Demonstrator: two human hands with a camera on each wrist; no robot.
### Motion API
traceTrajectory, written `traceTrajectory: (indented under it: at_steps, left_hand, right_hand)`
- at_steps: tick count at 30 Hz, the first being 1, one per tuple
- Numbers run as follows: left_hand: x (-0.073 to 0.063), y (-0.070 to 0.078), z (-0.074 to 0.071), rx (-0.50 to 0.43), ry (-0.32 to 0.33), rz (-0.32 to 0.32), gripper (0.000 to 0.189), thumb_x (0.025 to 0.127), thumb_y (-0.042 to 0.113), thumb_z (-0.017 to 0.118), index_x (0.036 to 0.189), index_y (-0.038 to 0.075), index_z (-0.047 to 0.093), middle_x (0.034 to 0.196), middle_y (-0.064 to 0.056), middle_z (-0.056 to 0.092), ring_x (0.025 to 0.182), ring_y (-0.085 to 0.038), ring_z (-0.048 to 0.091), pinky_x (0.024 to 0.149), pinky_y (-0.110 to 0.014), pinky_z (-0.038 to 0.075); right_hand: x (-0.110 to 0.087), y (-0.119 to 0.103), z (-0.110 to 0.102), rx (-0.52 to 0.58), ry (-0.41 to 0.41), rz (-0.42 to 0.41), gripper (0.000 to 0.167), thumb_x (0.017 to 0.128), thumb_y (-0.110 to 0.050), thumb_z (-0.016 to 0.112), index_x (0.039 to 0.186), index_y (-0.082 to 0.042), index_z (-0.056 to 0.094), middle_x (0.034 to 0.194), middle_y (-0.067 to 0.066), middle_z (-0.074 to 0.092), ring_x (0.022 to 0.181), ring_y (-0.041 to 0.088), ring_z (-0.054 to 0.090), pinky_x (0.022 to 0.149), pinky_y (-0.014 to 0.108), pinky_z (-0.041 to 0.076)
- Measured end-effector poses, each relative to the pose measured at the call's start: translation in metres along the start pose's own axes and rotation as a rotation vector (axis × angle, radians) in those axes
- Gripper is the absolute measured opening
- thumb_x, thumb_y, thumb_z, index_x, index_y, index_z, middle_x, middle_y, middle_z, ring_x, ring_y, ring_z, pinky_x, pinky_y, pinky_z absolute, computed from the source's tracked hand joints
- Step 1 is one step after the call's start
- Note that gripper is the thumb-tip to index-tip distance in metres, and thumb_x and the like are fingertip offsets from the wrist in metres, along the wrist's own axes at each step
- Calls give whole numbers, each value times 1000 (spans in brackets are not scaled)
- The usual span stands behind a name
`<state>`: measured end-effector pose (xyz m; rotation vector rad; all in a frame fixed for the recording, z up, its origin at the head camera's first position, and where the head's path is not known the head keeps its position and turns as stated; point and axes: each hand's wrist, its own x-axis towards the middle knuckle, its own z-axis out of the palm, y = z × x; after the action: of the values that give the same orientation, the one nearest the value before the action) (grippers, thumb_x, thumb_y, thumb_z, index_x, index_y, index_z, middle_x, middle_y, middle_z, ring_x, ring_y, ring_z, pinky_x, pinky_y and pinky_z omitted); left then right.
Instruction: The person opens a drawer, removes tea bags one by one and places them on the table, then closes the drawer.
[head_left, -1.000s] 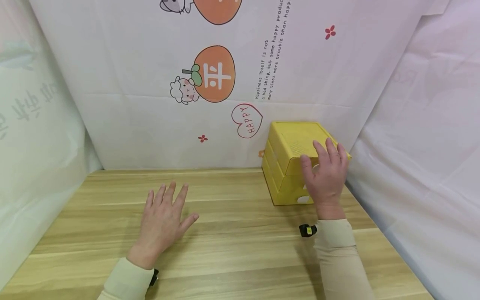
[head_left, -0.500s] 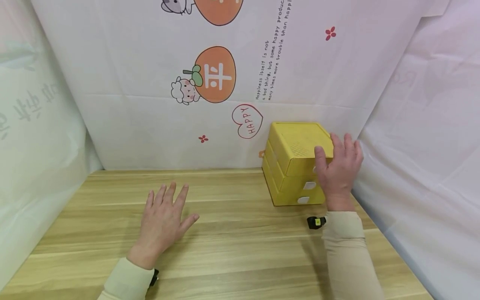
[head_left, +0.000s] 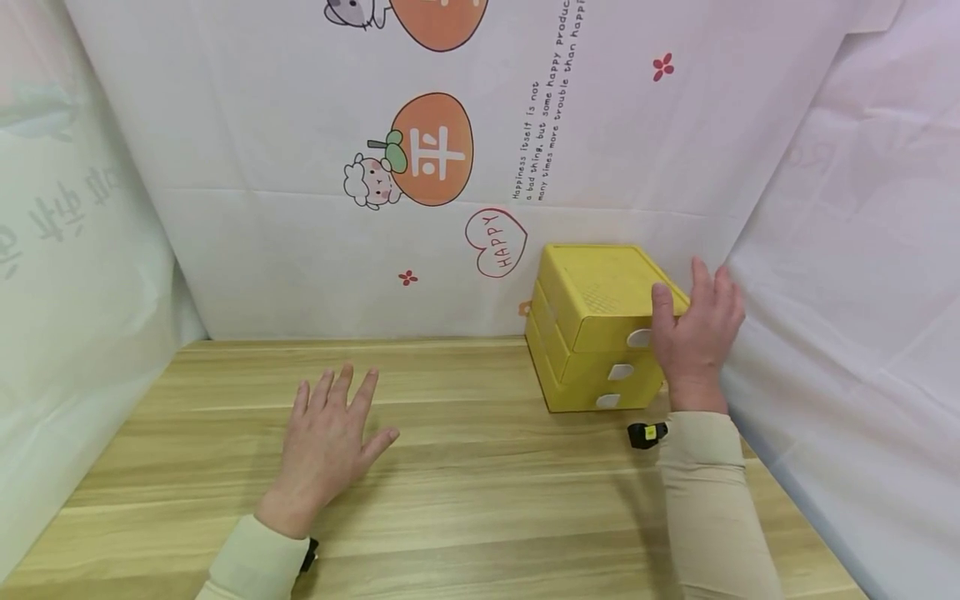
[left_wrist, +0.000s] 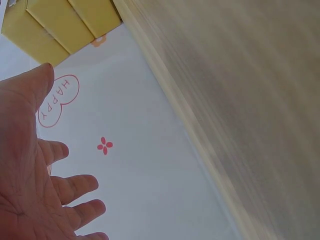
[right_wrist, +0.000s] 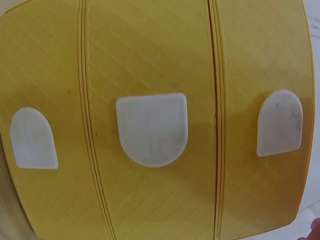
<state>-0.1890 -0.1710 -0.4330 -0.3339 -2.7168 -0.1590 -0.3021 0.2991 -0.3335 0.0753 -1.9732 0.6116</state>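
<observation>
A yellow box of three stacked drawers (head_left: 611,287) stands at the back right of the table, each drawer front carrying a white tab. In the right wrist view those tabs, such as the middle white tab (right_wrist: 152,129), are seen close up on the yellow fronts. My right hand (head_left: 697,337) is at the box's right front corner, thumb on the near side and fingers extended along the right side; whether it touches the box I cannot tell. My left hand (head_left: 326,446) is over the left part of the table, palm down with fingers spread, holding nothing.
The wood-grain table (head_left: 465,483) meets a white printed sheet (head_left: 315,258) right behind the box. White sheeting (head_left: 847,317) hangs on the right, close to my right hand, and more white sheeting (head_left: 82,333) hangs on the left.
My right hand has moved right and slightly farther back, from in front of the drawer box to its right corner, uncovering the white tabs. The left hand and the box have stayed put.
</observation>
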Motion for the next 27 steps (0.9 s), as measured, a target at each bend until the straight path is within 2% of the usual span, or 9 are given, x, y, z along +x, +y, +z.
traceTrajectory:
  at_steps: [9, 17, 21, 27]
  left_hand:
    - [1, 0, 1, -4, 1, -3, 88, 94, 66, 63, 161, 14, 41, 159, -27, 43, 147, -50, 38, 119, -70, 22]
    - [4, -1, -1, -5, 12, 0, 88, 94, 66, 63, 161, 14, 41, 159, -27, 43, 147, -50, 37, 119, -70, 22]
    - [1, -2, -1, -3, 2, 1, 88, 94, 65, 64, 162, 14, 40, 159, -27, 43, 147, -50, 38, 119, -70, 22]
    - [-1, -2, -1, -2, -1, 2, 88, 95, 66, 63, 161, 13, 40, 159, -27, 43, 147, -50, 38, 119, -70, 22]
  right_hand:
    - [6, 11, -2, 11, -101, 144, 74, 101, -54, 52, 162, -14, 38, 167, 25, 27, 155, 44, 23, 125, 59, 15]
    - [8, 13, -1, 35, -214, 269, 74, 103, -55, 45, 167, -22, 26, 173, 17, 16, 158, 42, 17, 125, 63, 16]
    - [5, 17, -1, 42, -268, 307, 76, 104, -56, 42, 169, -22, 20, 175, 14, 11, 160, 38, 13, 126, 62, 15]
    - [4, 22, 0, 58, -292, 306, 78, 105, -56, 43, 169, -20, 18, 174, 13, 18, 160, 33, 15, 127, 57, 16]
